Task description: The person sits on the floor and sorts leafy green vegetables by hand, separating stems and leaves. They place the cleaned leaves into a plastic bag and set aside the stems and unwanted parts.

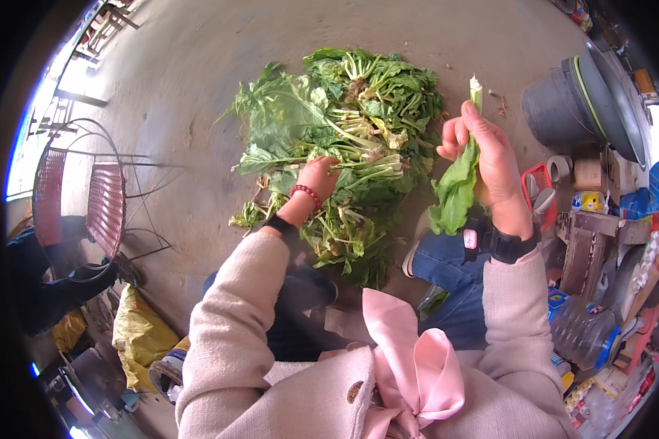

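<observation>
A heap of leafy green vegetables [384, 99], with pale stalks and some yellowed leaves, lies on the floor before me. My left hand [319, 174] reaches down onto the near middle of the heap, touching leaves and stalks; its fingertips are partly hidden, so its hold is unclear. Raised to the right of the heap, my right hand [486, 145] grips a single leafy green stalk [454, 189]. The pale cut end points up past the thumb, and the broad leaf hangs below the fingers.
A wire-framed chair with red woven panels [107, 203] stands at left, near a yellow sack [140, 335]. Dark buckets and basins [560, 104] are at the upper right. Below them are a red basket [537, 178], a wooden stool [587, 241] and a clear plastic bottle [579, 329].
</observation>
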`<action>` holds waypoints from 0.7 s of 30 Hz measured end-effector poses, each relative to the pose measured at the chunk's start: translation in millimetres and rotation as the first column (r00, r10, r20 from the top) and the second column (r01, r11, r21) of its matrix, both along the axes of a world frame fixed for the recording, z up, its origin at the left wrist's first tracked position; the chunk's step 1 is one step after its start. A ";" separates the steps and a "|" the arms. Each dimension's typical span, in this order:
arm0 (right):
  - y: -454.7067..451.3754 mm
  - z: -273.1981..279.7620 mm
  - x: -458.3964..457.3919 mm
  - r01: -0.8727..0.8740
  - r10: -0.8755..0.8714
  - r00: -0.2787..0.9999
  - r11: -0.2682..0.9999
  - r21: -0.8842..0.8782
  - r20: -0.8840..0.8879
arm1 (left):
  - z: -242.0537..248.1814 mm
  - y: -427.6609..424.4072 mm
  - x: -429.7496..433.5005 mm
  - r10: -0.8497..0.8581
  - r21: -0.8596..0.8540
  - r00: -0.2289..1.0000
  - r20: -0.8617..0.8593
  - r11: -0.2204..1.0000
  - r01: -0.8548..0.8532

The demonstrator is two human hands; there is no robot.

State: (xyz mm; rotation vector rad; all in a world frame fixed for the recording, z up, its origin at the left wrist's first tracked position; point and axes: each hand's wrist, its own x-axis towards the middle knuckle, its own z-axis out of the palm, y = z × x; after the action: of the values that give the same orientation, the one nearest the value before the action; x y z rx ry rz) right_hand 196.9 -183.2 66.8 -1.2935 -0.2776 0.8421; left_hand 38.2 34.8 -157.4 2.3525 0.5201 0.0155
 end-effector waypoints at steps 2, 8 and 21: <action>-1.9 3.1 -0.8 0.047 -0.041 0.990 0.998 -0.040 0.136 | -5.1 -14.2 19.4 -0.029 0.022 0.997 0.069 0.999 0.028; -11.2 5.0 0.1 0.084 -0.068 0.949 0.996 -0.039 0.309 | -20.5 -40.8 61.0 -0.075 0.221 0.982 -0.172 0.969 0.112; -28.1 17.1 7.2 0.026 -0.020 0.954 1.000 -0.016 0.300 | 5.7 -40.2 49.7 -0.165 0.187 0.941 -0.295 0.956 0.226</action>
State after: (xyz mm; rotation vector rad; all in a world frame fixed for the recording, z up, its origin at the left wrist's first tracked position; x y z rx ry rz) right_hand 204.1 -211.2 83.9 -1.4406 -0.4942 0.6275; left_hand 88.0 -5.5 -151.7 2.6314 0.4302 -0.3729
